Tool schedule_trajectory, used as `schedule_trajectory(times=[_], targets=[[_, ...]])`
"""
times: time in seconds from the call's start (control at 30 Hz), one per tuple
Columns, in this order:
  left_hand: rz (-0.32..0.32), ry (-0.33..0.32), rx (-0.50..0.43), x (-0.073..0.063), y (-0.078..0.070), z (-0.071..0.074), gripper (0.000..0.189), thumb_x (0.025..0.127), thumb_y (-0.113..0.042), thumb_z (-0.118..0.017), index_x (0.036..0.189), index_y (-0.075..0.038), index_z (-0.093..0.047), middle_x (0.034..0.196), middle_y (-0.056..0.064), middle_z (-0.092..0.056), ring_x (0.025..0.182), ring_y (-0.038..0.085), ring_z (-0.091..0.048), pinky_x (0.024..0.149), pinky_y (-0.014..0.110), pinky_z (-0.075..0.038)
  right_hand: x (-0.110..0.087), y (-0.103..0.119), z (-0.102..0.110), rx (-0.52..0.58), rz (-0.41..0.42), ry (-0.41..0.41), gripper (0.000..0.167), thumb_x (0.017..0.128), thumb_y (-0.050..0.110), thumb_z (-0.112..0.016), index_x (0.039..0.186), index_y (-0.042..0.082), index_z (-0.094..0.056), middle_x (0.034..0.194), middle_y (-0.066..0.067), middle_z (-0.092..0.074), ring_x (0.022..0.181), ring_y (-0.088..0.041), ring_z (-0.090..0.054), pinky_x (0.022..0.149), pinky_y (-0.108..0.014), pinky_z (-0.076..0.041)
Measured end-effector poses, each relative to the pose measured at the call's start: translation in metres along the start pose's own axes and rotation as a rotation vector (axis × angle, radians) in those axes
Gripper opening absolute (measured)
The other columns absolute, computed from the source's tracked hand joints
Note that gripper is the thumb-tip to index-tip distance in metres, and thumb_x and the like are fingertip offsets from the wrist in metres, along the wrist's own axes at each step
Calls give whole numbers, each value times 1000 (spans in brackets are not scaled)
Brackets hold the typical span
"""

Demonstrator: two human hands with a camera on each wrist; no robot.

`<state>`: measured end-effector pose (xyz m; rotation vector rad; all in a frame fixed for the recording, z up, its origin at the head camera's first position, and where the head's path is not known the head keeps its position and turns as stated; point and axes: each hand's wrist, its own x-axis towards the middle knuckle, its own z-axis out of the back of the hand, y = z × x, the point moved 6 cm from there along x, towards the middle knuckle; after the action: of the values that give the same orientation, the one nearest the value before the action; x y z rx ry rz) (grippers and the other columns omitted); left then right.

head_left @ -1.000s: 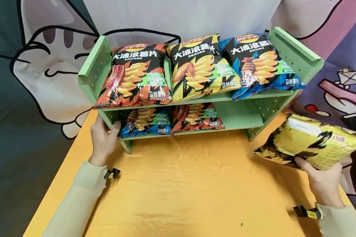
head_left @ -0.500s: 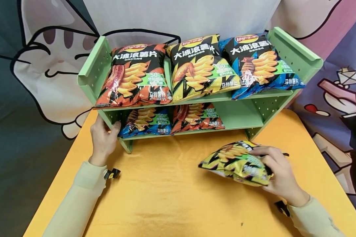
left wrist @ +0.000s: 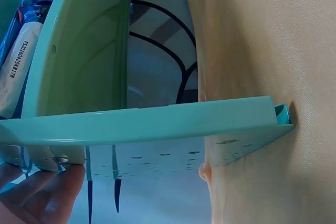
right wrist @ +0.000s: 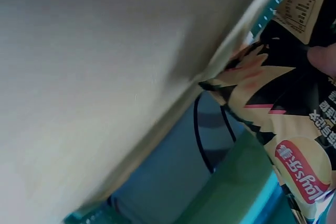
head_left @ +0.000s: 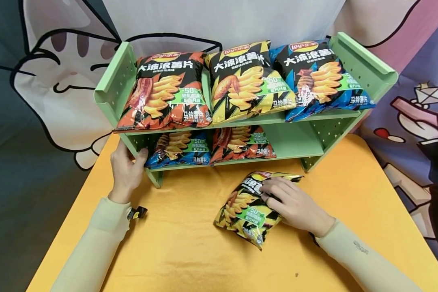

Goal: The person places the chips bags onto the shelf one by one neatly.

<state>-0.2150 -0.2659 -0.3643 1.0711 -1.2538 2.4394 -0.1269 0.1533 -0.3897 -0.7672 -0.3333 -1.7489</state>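
A yellow and black chip bag (head_left: 246, 207) is tilted above the table in front of the shelf, front face up. My right hand (head_left: 295, 205) grips its upper right part, fingers curled over the front. In the right wrist view the same chip bag (right wrist: 294, 103) fills the right side, with a fingertip pressing on it. My left hand (head_left: 127, 172) holds the left end panel of the green two-tier shelf (head_left: 299, 140). In the left wrist view the fingers (left wrist: 65, 187) lie against the outside of the perforated panel (left wrist: 157, 124); the thumb is hidden there.
The upper tier bears a red bag (head_left: 164, 93), a yellow bag (head_left: 250, 87) and a blue bag (head_left: 317, 81). Below sit a blue bag (head_left: 180, 150) and a red bag (head_left: 242, 144), left of a bare stretch of shelf. A yellow cloth covers the table (head_left: 190, 259).
My right hand has swung the yellow chip bag in from the far right to the front middle of the shelf, turning its front upward. The left hand stays on the panel.
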Motion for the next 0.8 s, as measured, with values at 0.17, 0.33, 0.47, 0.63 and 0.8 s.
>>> schedule_trajectory(times=[0.17, 0.33, 0.47, 0.63, 0.8], targets=[[-10, 10, 2, 0, 0, 0, 52, 90, -32, -56, 131, -1, -63, 76, 19, -68, 57, -12, -48, 54, 11, -38, 3, -2, -23, -15, 39, 67, 18, 101, -3, -47, 97, 2, -64, 122, -20, -67, 115, -36, -65, 105, -50, -50], [-7, 10, 0, 2, -1, -1, 51, 90, -32, -56, 131, -3, -64, 81, 21, -71, 61, -15, -51, 57, 10, -39, -3, -3, -33, -11, 35, 161, 18, 98, -4, -46, 100, 6, -61, 127, -19, -64, 121, -34, -61, 109, -48, -47], [-3, 6, 0, 4, -2, -2, 52, 89, -32, -56, 134, -6, -64, 88, 22, -74, 66, -18, -53, 59, 8, -40, -11, -2, -30, 14, 1, 259, 28, 106, -1, -34, 100, 8, -59, 129, -16, -63, 123, -31, -59, 109, -46, -47], [9, -2, 1, 3, 0, -1, 52, 89, -30, -55, 133, -6, -64, 93, 23, -76, 70, -20, -54, 63, 6, -42, -24, -4, -24, 29, -29, 329, 36, 111, 4, -24, 97, 11, -57, 133, -14, -64, 127, -30, -59, 109, -46, -46], [-1, 11, 13, 1, 0, 0, 50, 90, -29, -56, 131, -2, -63, 81, 21, -72, 62, -16, -51, 57, 9, -39, -37, -6, -19, 1, -78, 389, 41, 113, 11, -21, 98, 12, -59, 141, -14, -62, 134, -33, -57, 110, -49, -46]])
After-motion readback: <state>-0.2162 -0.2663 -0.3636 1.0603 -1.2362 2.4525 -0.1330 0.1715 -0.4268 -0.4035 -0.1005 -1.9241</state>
